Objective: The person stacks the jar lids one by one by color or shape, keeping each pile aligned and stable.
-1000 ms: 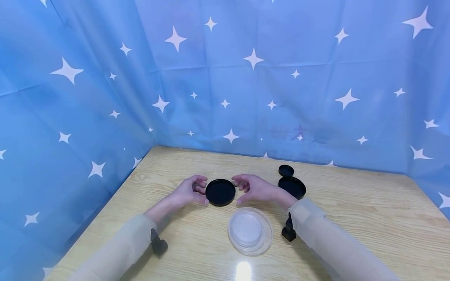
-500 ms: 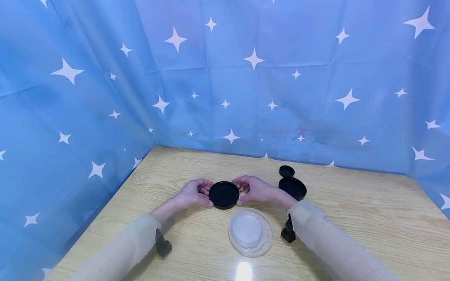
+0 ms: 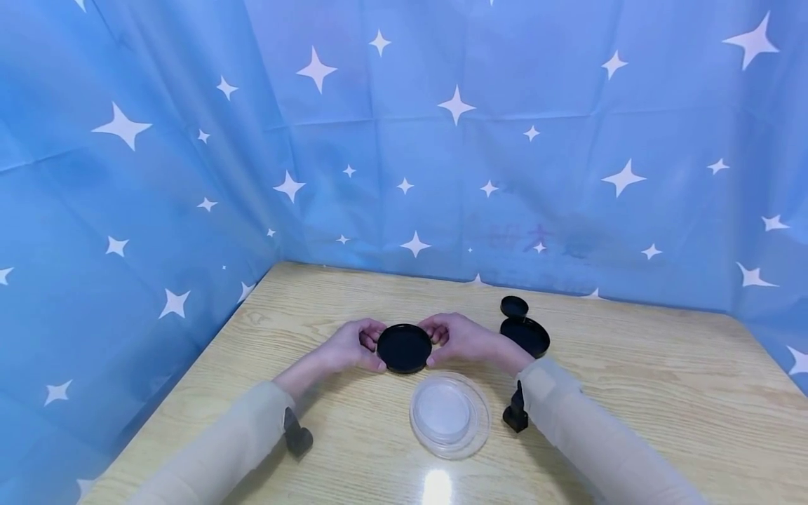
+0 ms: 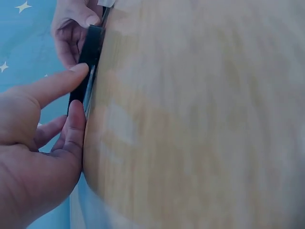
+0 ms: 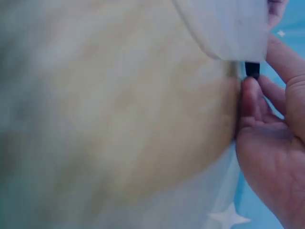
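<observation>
In the head view a black, round, shallow lid (image 3: 404, 348) with a low raised rim lies mid-table between the two hands. My left hand (image 3: 353, 347) grips its left edge, thumb toward the near side and fingers curled at the far side. On the opposite edge my right hand (image 3: 461, 340) grips the rim in the same way. The left wrist view shows the lid (image 4: 88, 62) edge-on, close over the wood, with a thumb against its side. In the right wrist view, the clear plastic (image 5: 233, 28) hides most of the lid.
Clear round plastic lids or dishes (image 3: 443, 410) of different sizes lie stacked just in front of the right hand. Behind the right wrist are a larger black lid (image 3: 525, 338) and a small black one (image 3: 514, 306). A blue starred curtain (image 3: 404, 140) borders the wooden table (image 3: 631, 372).
Both hands have closed in on the black lid's edges, where gaps showed before. The left hand and the lid have shifted right, toward the right hand, which has hardly moved.
</observation>
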